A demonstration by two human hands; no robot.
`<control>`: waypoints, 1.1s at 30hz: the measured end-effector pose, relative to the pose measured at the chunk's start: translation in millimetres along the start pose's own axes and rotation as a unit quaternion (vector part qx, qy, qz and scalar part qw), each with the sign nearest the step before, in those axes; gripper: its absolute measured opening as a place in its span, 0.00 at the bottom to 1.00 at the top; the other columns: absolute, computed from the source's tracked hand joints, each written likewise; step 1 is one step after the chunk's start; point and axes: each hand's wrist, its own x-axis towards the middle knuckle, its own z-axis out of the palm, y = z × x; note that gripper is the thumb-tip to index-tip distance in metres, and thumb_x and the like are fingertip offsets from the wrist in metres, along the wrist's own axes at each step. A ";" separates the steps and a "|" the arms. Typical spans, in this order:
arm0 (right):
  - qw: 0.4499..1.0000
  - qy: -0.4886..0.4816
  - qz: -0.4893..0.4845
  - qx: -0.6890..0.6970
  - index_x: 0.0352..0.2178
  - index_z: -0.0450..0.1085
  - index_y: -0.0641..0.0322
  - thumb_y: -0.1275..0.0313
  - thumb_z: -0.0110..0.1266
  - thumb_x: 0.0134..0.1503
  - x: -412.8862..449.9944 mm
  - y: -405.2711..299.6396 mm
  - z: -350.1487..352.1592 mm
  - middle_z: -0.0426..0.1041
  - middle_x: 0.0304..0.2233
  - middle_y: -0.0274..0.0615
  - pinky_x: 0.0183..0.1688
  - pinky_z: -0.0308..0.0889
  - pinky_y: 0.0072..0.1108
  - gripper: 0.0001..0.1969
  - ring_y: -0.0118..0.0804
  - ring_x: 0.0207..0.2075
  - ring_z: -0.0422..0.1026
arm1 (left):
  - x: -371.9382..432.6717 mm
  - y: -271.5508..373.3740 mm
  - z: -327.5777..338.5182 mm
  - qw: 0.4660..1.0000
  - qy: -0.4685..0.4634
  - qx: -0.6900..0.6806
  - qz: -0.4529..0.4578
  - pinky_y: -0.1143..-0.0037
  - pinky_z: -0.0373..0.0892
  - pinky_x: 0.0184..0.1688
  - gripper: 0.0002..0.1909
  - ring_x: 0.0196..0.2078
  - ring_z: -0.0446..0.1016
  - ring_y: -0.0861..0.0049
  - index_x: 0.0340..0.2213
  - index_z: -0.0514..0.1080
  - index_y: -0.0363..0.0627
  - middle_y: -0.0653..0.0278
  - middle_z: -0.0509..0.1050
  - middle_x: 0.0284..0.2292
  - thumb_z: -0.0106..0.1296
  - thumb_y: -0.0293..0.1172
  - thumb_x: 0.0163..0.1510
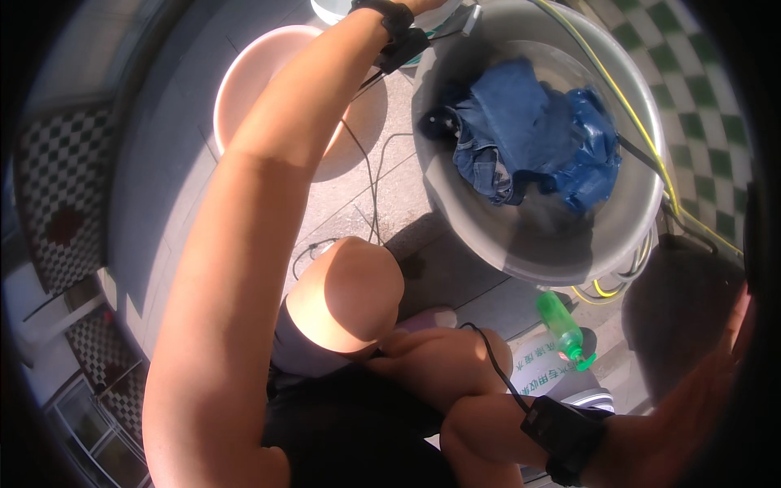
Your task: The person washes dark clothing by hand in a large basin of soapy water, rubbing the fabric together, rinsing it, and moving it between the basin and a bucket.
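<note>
My left arm reaches up across the picture; only the base of my left hand [425,5] shows at the top edge, its fingers cut off, near a white tub [332,9]. At the lower right, my right hand [701,402] is large, dark and blurred by the rim; whether it holds anything is unclear. Both wrists wear black straps with small boxes and cables. Between the arms stands a large grey plastic basin [500,250] with water and blue denim clothing [512,116], beside a shiny blue wet item [592,146].
A pink basin [244,91] lies behind my left forearm. A yellow hose [616,91] crosses the grey basin's right side. Below it are a green pump bottle [558,323] and a white bucket [537,366] bearing writing. Thin cables trail over the paving near my knees.
</note>
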 end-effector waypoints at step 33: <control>0.966 -0.111 -0.111 0.203 0.10 0.57 0.54 0.71 0.62 0.37 76.4 -27.1 27.0 0.54 0.13 0.26 0.62 0.47 0.56 0.17 0.27 0.23 0.73 | 33.5 -12.3 9.1 0.995 -0.089 0.034 -0.035 0.65 0.74 0.48 0.14 0.41 0.81 0.58 0.39 0.82 0.46 0.51 0.82 0.36 0.67 0.34 0.49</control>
